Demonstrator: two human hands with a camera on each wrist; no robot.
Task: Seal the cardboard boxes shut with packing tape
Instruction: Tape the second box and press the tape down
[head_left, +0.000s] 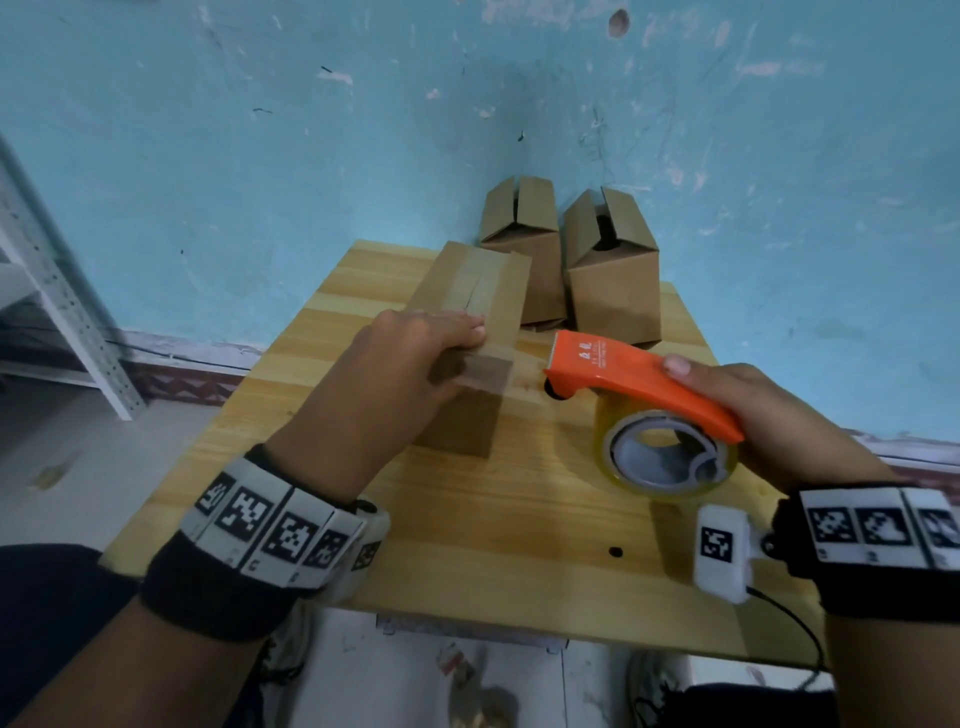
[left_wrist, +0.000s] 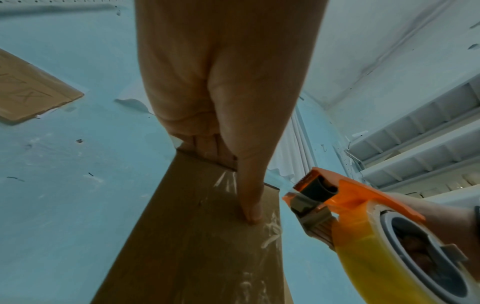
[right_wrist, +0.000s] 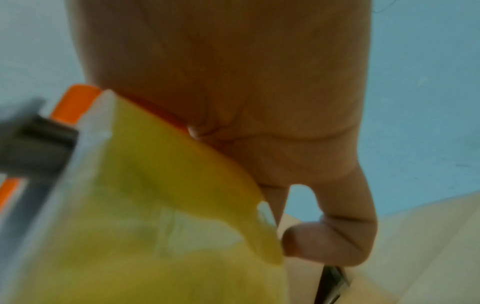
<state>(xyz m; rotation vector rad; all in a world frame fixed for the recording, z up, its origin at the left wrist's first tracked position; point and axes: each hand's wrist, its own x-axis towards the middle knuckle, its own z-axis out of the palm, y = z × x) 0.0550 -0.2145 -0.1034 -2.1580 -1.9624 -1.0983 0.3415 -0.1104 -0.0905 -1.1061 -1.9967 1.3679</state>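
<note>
Resting on the near end of a tall cardboard box (head_left: 470, 312) that stands on the wooden desk (head_left: 498, 530), the left hand (head_left: 379, 384) lays its fingers (head_left: 457, 330) flat across the box top while the thumb (left_wrist: 249, 197) presses straight down the near face, over a strip of clear tape (head_left: 480, 283) that runs along the top seam and folds over the edge. The hand hides the box's near left corner. The right hand (head_left: 769, 410) curls around the handle of an orange tape dispenser (head_left: 639, 382), held in the air just right of the box and apart from it, its toothed edge pointing toward the wall; the yellowish tape roll (head_left: 670, 452) hangs beneath. The right wrist view is badly blurred, showing little beyond the roll and one bent finger. Behind, two more boxes (head_left: 608, 265) stand by the blue wall (head_left: 260, 156), their top flaps not lying flat; one is partly hidden by the front box.
</note>
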